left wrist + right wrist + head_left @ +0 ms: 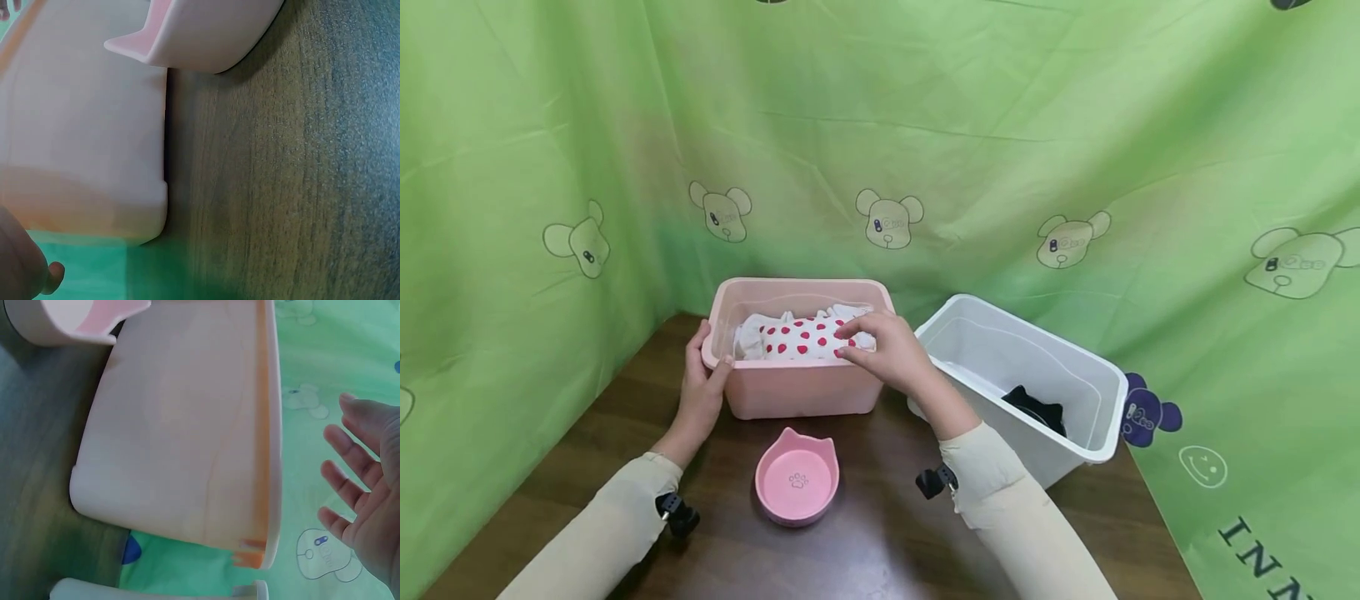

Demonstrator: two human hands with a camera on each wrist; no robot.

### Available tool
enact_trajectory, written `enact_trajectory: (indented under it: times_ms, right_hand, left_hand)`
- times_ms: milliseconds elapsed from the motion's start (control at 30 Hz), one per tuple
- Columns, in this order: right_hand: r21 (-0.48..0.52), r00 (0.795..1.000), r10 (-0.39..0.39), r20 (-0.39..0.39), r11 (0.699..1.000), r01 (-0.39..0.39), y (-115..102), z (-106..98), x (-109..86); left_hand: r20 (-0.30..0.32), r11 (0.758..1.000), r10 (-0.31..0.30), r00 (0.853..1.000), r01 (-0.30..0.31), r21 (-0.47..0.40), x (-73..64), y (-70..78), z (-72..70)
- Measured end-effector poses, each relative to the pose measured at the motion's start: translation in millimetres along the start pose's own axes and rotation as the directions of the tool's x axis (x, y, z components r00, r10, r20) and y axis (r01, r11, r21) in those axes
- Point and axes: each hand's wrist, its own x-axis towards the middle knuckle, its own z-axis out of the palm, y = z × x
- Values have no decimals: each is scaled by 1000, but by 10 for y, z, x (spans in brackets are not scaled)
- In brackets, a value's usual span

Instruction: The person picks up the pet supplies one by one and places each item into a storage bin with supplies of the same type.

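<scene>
A pink storage bin (805, 392) stands at the back left of the wooden table. Inside it lies a white cloth item with red dots (805, 336), partly ruffled at its ends. My left hand (700, 396) holds the bin's front left corner, thumb at the front rim and fingers along the left side. Over the bin's right end is my right hand (891, 350), its thumb and fingers spread apart with nothing between them. In the right wrist view, these fingers (353, 462) show loosely bent above the bin's rim.
A pink cat-eared bowl (797, 481) with a paw print sits in front of the bin. To the right, a white bin (1097, 417) stands at an angle with a black cat-eared object (1033, 410) inside. Green printed cloth (970, 167) hangs behind the table (715, 542).
</scene>
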Motion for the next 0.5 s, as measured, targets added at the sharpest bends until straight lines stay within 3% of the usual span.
enact_trajectory:
  times_ms: [300, 500]
  right_hand:
    - [90, 999, 7, -39, 996, -3, -89, 36, -309]
    - [128, 996, 28, -83, 992, -17, -122, 84, -516]
  left_hand:
    - [-6, 999, 25, 1000, -25, -23, 20, -30, -1]
    - [-14, 1000, 9, 1000, -10, -16, -7, -41, -1]
